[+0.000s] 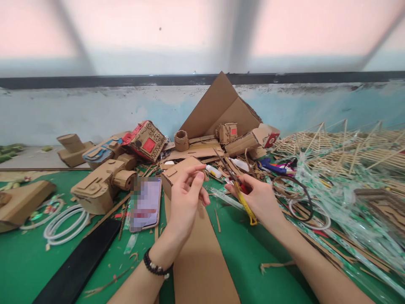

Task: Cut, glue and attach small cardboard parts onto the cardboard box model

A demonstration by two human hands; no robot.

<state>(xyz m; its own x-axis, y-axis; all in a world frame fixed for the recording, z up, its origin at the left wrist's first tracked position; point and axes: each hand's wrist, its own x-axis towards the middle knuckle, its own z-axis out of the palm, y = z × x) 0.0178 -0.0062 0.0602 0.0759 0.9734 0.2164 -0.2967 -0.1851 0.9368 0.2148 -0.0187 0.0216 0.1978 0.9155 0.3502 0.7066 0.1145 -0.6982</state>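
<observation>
My left hand, with a dark beaded bracelet at its wrist, is raised over a long cardboard strip. Its fingers are loosely bent and apart, with nothing visible between them. To the right, my right hand is closed around scissors with yellow and red handles; their dark blades point up and left, away from the cardboard. Behind my left hand, a folded cardboard piece joins or lies against the strip; my hand hides part of it. A small white bottle lies between and beyond both hands.
A phone lies left of the strip, near a cardboard camera model and a black bar. White cable coils are farther left. Decorated cardboard boxes stand behind; tape scraps and a thin stick structure crowd the right.
</observation>
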